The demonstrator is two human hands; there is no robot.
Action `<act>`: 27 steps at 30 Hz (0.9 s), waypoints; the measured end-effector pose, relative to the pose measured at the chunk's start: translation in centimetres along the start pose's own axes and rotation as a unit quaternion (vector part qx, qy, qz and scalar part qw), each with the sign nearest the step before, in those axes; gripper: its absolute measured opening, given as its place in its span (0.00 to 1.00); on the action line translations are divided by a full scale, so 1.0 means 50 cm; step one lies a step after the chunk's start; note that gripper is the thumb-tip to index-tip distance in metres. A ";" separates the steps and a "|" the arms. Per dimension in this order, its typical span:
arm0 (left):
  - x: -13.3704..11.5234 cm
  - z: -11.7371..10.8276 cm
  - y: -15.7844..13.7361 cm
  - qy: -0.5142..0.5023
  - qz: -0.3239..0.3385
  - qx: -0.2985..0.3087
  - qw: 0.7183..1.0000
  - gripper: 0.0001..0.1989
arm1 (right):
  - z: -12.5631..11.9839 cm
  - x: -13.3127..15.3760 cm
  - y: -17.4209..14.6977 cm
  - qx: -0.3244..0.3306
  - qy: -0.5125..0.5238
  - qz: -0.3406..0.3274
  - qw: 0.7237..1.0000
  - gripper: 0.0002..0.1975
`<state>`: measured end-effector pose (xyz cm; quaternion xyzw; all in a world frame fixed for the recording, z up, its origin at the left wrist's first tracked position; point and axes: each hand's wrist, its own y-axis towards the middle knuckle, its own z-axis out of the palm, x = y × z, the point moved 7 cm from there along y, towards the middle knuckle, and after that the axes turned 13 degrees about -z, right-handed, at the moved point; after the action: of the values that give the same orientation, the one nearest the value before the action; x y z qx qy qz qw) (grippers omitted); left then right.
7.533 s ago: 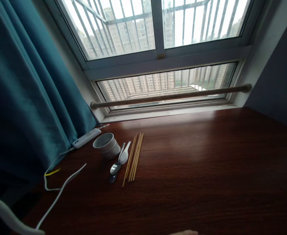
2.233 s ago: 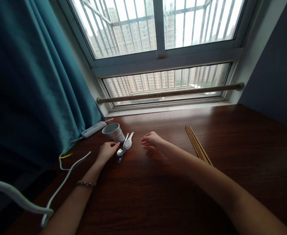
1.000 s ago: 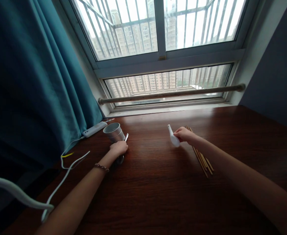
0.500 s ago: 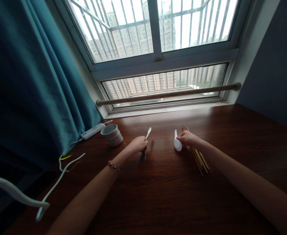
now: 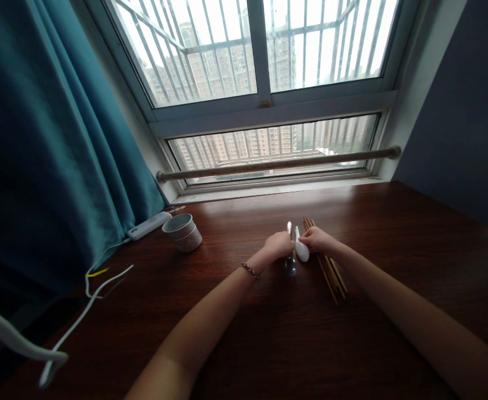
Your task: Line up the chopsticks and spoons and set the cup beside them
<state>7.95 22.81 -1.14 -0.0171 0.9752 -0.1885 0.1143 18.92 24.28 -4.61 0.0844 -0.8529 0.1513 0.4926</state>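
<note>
My left hand [image 5: 279, 245] is closed around a metal spoon [image 5: 291, 266], its bowl pointing toward me and its handle tip showing above my fingers. Just to the right, my right hand [image 5: 316, 240] pinches a white soup spoon [image 5: 302, 251] by its side. The two spoons lie close together, side by side; whether they touch I cannot tell. Under and beside my right hand, several wooden chopsticks [image 5: 332, 276] lie in a loose bundle on the table. A grey cup [image 5: 189, 238] with pale spots stands upright, well to the left of my hands.
The dark wooden tabletop [image 5: 235, 322] runs back to a barred window with a rail [image 5: 277, 165] across it. At the left are a white power strip [image 5: 149, 225], a white cable [image 5: 77, 323] and a teal curtain [image 5: 97, 122].
My left hand has moved right with the metal spoon, from open table to right beside the white spoon. My right hand has stayed at the white spoon. The view has shifted slightly.
</note>
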 end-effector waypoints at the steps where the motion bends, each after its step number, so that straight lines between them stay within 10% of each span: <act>1: -0.003 0.002 0.002 0.006 -0.009 -0.001 1.000 0.14 | 0.000 -0.001 0.002 0.001 -0.015 -0.003 1.000 0.13; 13: -0.008 0.007 0.008 0.048 -0.050 -0.018 0.997 0.15 | -0.012 0.045 -0.011 -0.030 -0.297 -0.055 0.953 0.13; 27: 0.007 0.012 0.021 0.045 -0.005 -0.019 0.999 0.14 | 0.000 0.078 -0.049 -0.046 -0.396 -0.104 0.911 0.13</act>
<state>7.75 23.52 -2.13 -0.0161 0.9827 -0.1714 0.0690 17.66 22.01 -0.82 0.2030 -0.9703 0.0135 0.1306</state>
